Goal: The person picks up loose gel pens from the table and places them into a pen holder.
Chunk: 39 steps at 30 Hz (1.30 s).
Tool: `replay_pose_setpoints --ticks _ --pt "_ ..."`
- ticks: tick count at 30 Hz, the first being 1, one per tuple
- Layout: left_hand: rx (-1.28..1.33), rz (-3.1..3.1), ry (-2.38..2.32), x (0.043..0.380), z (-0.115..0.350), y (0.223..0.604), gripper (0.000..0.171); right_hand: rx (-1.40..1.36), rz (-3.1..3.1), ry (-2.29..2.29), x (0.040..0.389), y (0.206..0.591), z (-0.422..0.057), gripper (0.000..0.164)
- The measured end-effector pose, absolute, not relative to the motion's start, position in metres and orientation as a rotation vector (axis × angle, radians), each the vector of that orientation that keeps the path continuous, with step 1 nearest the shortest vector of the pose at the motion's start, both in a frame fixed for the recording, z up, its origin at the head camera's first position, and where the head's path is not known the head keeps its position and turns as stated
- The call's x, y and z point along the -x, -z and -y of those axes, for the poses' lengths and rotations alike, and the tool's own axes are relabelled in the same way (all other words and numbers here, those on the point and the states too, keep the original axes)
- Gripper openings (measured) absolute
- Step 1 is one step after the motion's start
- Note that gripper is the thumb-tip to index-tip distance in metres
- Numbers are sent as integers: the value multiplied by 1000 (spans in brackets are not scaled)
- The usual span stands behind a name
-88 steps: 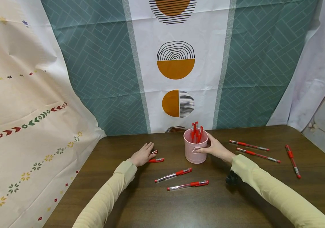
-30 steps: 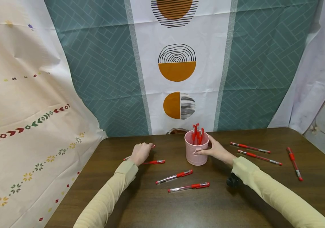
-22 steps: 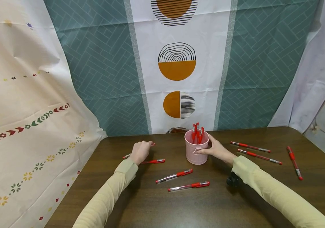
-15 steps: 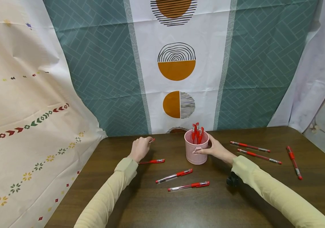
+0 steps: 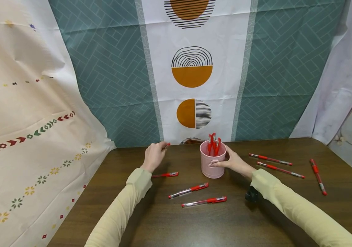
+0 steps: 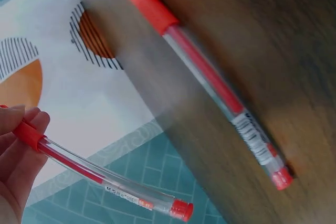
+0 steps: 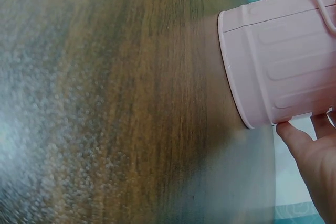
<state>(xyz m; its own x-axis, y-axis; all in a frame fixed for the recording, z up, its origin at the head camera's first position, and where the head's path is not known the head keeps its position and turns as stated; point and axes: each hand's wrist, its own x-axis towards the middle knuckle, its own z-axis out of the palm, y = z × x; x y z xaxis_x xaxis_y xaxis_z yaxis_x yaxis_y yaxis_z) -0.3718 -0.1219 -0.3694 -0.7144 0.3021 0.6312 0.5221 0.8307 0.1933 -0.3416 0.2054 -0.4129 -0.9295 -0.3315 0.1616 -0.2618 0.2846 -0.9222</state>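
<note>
My left hand (image 5: 154, 156) pinches a red gel pen (image 6: 110, 176) near its grip, raised above the far left part of the table. Its clear barrel and red end point away from my fingers in the left wrist view. To the right, a pink metal bucket (image 5: 210, 168) stands upright with several red pens (image 5: 215, 146) in it. My right hand (image 5: 237, 164) holds the bucket from its right side, thumb near the small handle. Beneath my left hand lies another red gel pen (image 6: 205, 74), partly covered by the wrist in the head view.
Two red pens (image 5: 205, 201) lie on the dark wood table (image 5: 194, 226) in front of the bucket. Three more pens (image 5: 281, 169) are spread at the right. A patterned cloth (image 5: 191, 75) hangs behind the table's far edge.
My left hand reached over the pens, took hold of one and lifted it off the table, moving slightly back and right. My right hand has stayed at the bucket.
</note>
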Motion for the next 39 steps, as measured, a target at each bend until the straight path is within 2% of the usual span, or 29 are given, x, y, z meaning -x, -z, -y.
replay_pose_setpoints --ticks 25,39 --pt "625 2294 706 361 100 345 19 563 -2439 1767 342 412 -204 90" --pt "699 2208 777 360 78 332 17 567 -2476 1760 341 415 -204 90"
